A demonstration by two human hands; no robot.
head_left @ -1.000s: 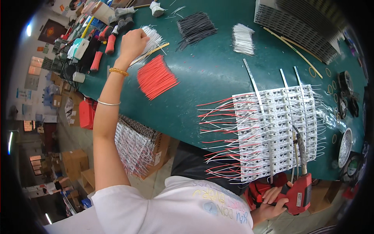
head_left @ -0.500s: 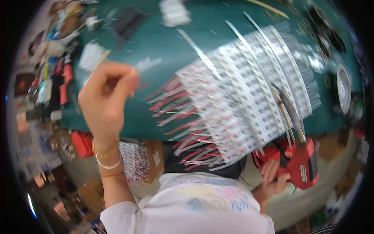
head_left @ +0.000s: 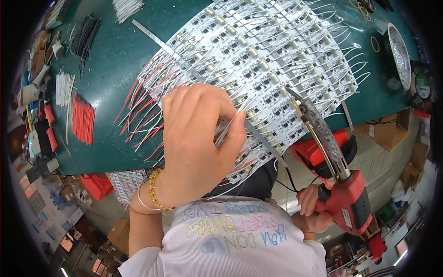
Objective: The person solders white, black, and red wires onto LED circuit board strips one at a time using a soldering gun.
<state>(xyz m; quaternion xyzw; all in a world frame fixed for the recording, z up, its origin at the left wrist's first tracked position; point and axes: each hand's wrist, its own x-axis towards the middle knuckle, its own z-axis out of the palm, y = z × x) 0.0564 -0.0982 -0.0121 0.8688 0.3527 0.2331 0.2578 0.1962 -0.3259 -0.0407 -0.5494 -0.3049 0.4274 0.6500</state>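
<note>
The left hand pinches thin white wires over the wired circuit panel, at 1 o'clock on the green surface. The right hand curls around a red handheld tool at 4 o'clock. A silvery bowl stands at 2 o'clock, contents unclear; a cardboard box sits at 3.

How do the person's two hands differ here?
The left hand is over the white circuit sheet, pinching pale wire; the right hand is off the sheet, gripping a red tool. The left forearm wears bracelets; none show on the right. Both hands are ungloved.
</note>
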